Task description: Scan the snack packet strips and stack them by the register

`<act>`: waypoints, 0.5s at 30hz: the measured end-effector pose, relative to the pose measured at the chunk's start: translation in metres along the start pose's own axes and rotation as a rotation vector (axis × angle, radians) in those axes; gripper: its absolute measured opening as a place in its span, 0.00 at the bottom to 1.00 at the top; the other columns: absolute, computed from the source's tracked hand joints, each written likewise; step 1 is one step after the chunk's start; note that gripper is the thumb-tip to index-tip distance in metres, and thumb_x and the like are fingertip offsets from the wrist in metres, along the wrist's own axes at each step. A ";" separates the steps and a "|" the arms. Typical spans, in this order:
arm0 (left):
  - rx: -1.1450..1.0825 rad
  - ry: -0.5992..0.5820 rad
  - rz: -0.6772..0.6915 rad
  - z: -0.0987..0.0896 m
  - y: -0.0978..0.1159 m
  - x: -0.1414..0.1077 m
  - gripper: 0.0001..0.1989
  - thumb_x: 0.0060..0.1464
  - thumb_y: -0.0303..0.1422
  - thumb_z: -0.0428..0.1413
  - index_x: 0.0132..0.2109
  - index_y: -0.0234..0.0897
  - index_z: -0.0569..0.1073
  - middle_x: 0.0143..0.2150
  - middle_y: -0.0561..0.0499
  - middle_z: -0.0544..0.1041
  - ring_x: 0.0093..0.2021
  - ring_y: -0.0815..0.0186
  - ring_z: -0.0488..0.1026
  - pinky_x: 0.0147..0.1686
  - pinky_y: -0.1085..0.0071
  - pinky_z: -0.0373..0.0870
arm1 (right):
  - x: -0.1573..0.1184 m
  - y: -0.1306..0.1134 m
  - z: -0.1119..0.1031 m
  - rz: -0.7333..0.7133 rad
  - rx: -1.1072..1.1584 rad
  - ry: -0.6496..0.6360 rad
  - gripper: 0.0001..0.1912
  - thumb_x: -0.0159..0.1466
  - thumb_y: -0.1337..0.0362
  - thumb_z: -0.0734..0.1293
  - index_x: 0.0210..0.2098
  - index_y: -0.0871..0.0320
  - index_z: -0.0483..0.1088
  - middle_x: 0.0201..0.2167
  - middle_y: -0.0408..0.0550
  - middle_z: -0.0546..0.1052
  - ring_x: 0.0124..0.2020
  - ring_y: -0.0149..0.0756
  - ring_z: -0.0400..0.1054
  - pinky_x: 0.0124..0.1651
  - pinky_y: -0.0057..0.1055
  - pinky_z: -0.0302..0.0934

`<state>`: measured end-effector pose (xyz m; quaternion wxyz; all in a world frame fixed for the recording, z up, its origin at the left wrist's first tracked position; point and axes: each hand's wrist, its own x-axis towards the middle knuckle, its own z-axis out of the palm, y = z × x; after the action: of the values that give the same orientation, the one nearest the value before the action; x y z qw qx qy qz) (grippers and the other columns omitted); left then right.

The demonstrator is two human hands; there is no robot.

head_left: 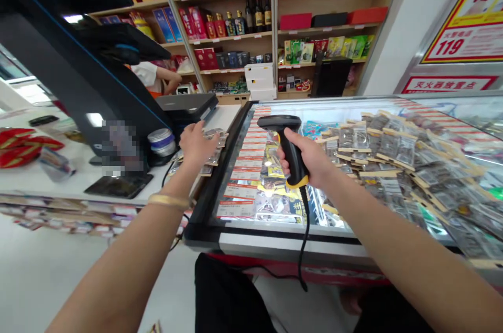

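Note:
My right hand point(310, 155) is wrapped round the grip of a black and yellow barcode scanner point(293, 147), its head tilted to the left above the glass-topped case. A cable point(304, 233) hangs from the scanner's base. My left hand point(196, 144), a gold bangle point(168, 200) at its wrist, hovers over or touches a small pile of clear packets point(216, 155) on the counter's edge. Its fingers are apart, and I see nothing held in them. A large heap of similar packets with tan strips point(385, 150) covers the right side of the glass.
Price labels point(249, 165) line the left part of the display case point(236, 207). On the white counter point(129, 202) stand a dark monitor point(98, 60), a stack of round tape-like rolls point(162, 142) and red packages point(27, 147). Behind, another person's arm point(167, 76) shows near stocked shelves point(223, 40).

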<state>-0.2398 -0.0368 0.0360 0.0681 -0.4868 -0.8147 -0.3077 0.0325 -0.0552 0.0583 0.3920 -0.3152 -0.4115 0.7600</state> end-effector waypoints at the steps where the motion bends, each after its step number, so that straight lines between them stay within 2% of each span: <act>1: 0.056 -0.017 -0.063 -0.006 -0.013 0.003 0.32 0.57 0.42 0.54 0.66 0.33 0.66 0.66 0.33 0.65 0.66 0.43 0.62 0.64 0.51 0.58 | 0.004 0.005 0.004 0.011 -0.013 0.000 0.15 0.67 0.52 0.65 0.35 0.59 0.68 0.17 0.40 0.68 0.14 0.26 0.59 0.15 0.23 0.57; 4: 0.141 -0.150 -0.215 -0.017 -0.040 0.010 0.34 0.60 0.44 0.48 0.67 0.27 0.63 0.65 0.26 0.66 0.64 0.40 0.65 0.60 0.49 0.62 | 0.014 0.015 0.014 0.033 -0.032 0.004 0.14 0.67 0.53 0.65 0.36 0.59 0.68 0.17 0.39 0.69 0.14 0.27 0.60 0.15 0.23 0.57; 7: 0.178 -0.257 -0.234 -0.019 -0.053 0.013 0.30 0.62 0.42 0.44 0.63 0.26 0.68 0.62 0.26 0.69 0.63 0.40 0.67 0.58 0.50 0.65 | 0.024 0.022 0.023 0.055 -0.049 0.015 0.12 0.69 0.57 0.63 0.37 0.60 0.68 0.17 0.40 0.69 0.14 0.27 0.61 0.15 0.23 0.57; 10: 0.211 -0.250 -0.200 -0.016 -0.059 0.016 0.27 0.59 0.39 0.46 0.60 0.27 0.72 0.61 0.28 0.72 0.62 0.41 0.68 0.58 0.51 0.65 | 0.032 0.028 0.027 0.073 -0.063 0.036 0.12 0.70 0.58 0.62 0.35 0.60 0.67 0.17 0.40 0.69 0.13 0.27 0.60 0.15 0.23 0.57; 15: 0.147 -0.199 -0.224 -0.020 -0.067 0.023 0.28 0.50 0.35 0.56 0.58 0.29 0.73 0.59 0.31 0.74 0.60 0.41 0.71 0.57 0.51 0.67 | 0.033 0.033 0.024 0.074 -0.074 0.061 0.12 0.70 0.58 0.62 0.34 0.59 0.66 0.17 0.40 0.69 0.14 0.26 0.61 0.16 0.22 0.57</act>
<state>-0.3115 -0.0537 0.0326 -0.0125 -0.4148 -0.8868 -0.2033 -0.0142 -0.0473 0.0350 0.3641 -0.3675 -0.4151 0.7484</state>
